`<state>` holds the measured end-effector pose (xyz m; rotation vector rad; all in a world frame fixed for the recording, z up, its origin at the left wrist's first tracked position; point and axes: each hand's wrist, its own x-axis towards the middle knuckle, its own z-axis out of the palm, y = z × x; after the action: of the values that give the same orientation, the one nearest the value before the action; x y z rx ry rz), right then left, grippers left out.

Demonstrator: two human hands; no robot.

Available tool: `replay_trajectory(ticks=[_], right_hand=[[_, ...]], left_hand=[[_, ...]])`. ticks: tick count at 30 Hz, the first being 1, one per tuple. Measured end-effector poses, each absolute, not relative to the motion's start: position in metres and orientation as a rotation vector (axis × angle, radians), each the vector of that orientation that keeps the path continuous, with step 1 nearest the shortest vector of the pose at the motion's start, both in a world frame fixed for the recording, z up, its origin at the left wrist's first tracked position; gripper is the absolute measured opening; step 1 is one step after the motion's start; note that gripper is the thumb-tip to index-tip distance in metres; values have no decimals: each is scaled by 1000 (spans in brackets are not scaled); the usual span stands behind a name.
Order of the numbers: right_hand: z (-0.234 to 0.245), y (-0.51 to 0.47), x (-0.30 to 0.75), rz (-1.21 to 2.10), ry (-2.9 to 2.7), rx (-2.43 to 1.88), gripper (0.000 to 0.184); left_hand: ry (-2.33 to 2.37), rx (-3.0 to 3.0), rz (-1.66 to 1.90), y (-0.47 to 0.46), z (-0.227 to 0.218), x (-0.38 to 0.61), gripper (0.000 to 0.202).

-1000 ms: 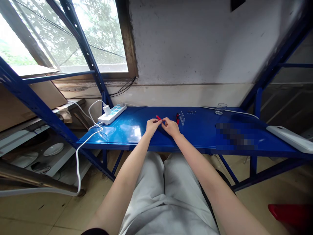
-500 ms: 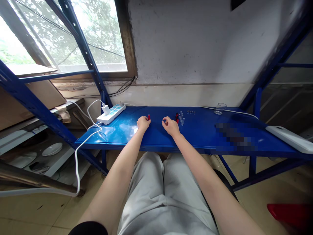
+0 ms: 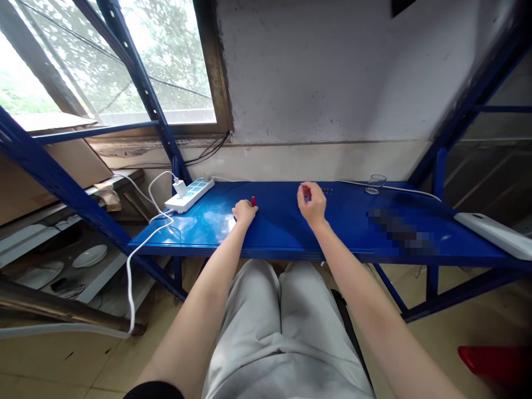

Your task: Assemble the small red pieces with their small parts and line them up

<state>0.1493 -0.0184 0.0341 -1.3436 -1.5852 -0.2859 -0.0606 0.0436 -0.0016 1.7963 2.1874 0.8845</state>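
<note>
- Nearest: grey trousers (image 3: 282,338), person seated, both forearms reaching forward over the blue desk (image 3: 274,235).
- Low right: red object (image 3: 494,363), cut off by the frame edge, can't identify.
- Low left: pale dishes (image 3: 90,256) on a shelf beside the desk.
- Desk, right end: white slab-like item (image 3: 492,233) along the edge; pixelated patch (image 3: 401,230) to its left, contents unreadable.
- Left hand (image 3: 245,212): closed near desk middle, pinching the small red piece (image 3: 253,200). Piece sticks up roughly upright above the fingers; lower end hidden.
- Right hand (image 3: 312,204): well apart from the left, a bit farther back, fingers curled. Red item (image 3: 307,192) shows inside the curl; can't tell if it's gripped or just covered.
- Just right of that hand: small bits (image 3: 328,190) in a row.
- Back left: white power strip (image 3: 191,195), plug (image 3: 180,187) in it.
- Back right: clear glass (image 3: 375,184), near a white cable (image 3: 409,191).
- Farthest: grey wall (image 3: 324,72), window (image 3: 178,61) at left.
</note>
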Motion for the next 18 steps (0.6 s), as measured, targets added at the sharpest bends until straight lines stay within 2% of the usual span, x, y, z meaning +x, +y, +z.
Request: replay_trajectory(ticks=[6, 10, 14, 18], right_hand=[[21, -19, 192, -303, -1360, -1458, 35], [7, -17, 204, -219, -1271, -1672, 30], [-2, -13, 206, 36, -1316, -1949, 25], [-6, -12, 207, 97, -1452, -2030, 23]], left_hand=[[2177, 1726, 893, 37, 2, -63, 14], [2132, 1798, 1144, 23, 4, -56, 19], [1733, 2140, 1362, 6, 9, -29, 23], [1339, 2429, 1270, -4, 10, 7, 25]])
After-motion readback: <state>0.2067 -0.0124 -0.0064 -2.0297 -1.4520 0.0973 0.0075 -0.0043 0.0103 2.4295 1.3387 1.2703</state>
